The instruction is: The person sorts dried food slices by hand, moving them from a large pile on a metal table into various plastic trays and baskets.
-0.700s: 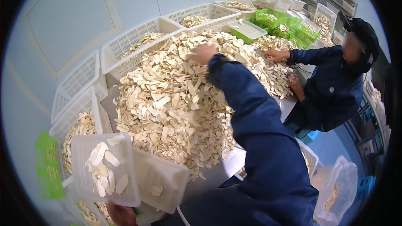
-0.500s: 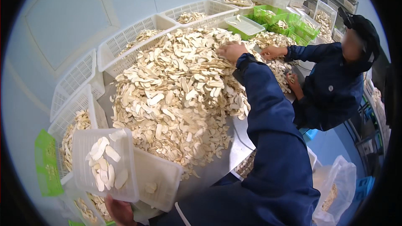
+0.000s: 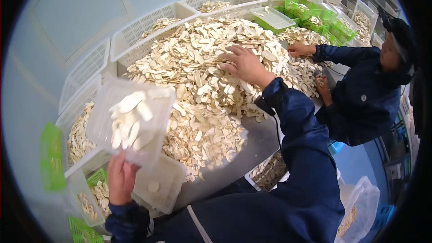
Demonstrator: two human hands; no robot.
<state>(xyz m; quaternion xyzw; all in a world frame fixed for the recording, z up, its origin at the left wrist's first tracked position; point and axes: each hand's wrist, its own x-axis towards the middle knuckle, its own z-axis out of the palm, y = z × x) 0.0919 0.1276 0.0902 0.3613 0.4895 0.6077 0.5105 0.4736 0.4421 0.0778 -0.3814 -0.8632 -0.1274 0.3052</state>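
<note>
My left hand (image 3: 120, 177) grips the near edge of a translucent white plastic tray (image 3: 101, 119). Several long pale slices (image 3: 127, 128), which look like dried mushroom, lie in that tray. My right hand (image 3: 245, 65) rests on a large heap of the same slices (image 3: 198, 74), fingers spread and nothing visible gripped; what lies under the palm is hidden. A second translucent tray (image 3: 157, 189), with a slice or so in it, sits below the held one, beside my left wrist.
White slotted baskets (image 3: 148, 24) of slices line the wall side of the metal table (image 3: 261, 137). Green baskets (image 3: 310, 11) stand at the far right. A co-worker (image 3: 360, 90) in dark blue reaches into the heap's right side. A clear bag (image 3: 360, 207) hangs lower right.
My left hand has lifted the tray up and to the right, over the heap's near-left side. My right hand has shifted slightly left and nearer, its fingers spread.
</note>
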